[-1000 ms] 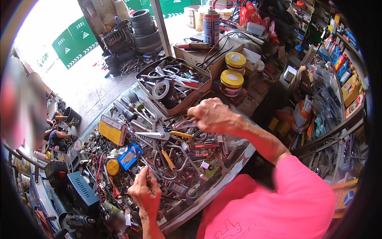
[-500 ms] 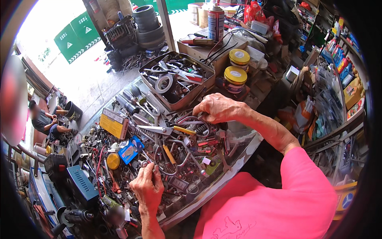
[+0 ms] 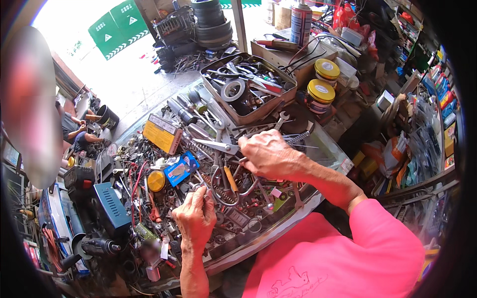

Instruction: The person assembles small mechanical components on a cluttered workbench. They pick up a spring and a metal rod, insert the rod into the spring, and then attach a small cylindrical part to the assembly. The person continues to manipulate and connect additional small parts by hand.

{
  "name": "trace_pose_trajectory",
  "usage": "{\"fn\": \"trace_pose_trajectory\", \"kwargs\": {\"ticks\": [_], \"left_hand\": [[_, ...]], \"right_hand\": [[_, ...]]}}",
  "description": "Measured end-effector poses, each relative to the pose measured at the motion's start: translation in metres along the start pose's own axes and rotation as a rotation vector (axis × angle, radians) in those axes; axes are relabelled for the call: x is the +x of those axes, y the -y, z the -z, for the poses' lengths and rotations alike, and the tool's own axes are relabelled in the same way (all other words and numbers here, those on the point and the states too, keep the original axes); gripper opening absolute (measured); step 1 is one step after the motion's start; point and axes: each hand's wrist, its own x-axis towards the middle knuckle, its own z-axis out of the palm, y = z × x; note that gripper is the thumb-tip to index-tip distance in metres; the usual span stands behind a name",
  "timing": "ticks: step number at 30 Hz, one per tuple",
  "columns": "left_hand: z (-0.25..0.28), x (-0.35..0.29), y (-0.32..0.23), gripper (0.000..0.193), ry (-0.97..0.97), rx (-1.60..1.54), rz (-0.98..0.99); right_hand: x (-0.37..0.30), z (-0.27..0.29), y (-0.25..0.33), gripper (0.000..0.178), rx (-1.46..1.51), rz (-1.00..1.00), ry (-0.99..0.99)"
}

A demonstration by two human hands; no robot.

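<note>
The 2 hands are apart. The left hand (image 3: 195,216), below the centre of the frame, pinches a small metal part (image 3: 206,197) between thumb and fingertips; its exact type cannot be determined. The right hand (image 3: 272,155), right of centre, is lowered palm down with fingers bent, its fingertips just beside the pivot of the metal shears (image 3: 218,145). Whether it grips an item cannot be determined, as the hand hides its underside.

A yellow-handled tool (image 3: 230,179) lies between the hands. Upper left of the left hand are a blue card pack (image 3: 181,169) and a round yellow lid (image 3: 156,181); a yellow box (image 3: 162,135) lies above them. Loose hardware covers much of the glass-topped counter (image 3: 330,151). An open tin (image 3: 271,108), upper centre, contains tools and a tape roll (image 3: 233,91). 2 yellow-lidded tubs (image 3: 321,92) stand to its right.
</note>
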Motion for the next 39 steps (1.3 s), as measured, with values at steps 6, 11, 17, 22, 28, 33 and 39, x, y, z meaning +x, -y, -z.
{"fn": "trace_pose_trajectory", "kwargs": {"ticks": [6,11,17,22,28,33,39], "left_hand": [[0.006,0.001,0.004,0.013,-0.002,0.052,0.076],[0.006,0.001,0.006,0.012,-0.025,0.076,0.016],[0.005,0.0,0.006,0.012,-0.019,0.054,0.037],[0.004,0.001,0.006,0.013,-0.025,0.062,0.016],[0.007,0.001,0.001,0.012,0.053,0.067,0.069],[0.007,0.0,0.001,0.011,0.053,0.067,0.071],[0.003,0.0,0.005,0.013,0.028,0.042,0.049]], "right_hand": [[0.012,-0.002,-0.022,0.026,0.29,-0.129,-0.013],[0.005,0.019,-0.01,0.024,0.4,-0.134,-0.159],[0.015,0.063,-0.039,0.029,0.247,-0.152,-0.187],[0.034,0.082,-0.094,0.021,0.345,-0.283,-0.191],[0.043,0.089,-0.114,0.024,0.174,-0.228,-0.351],[0.02,0.094,-0.057,0.029,-0.001,-0.26,-0.33],[0.024,0.053,-0.036,0.015,-0.266,-0.007,-0.536]]}}
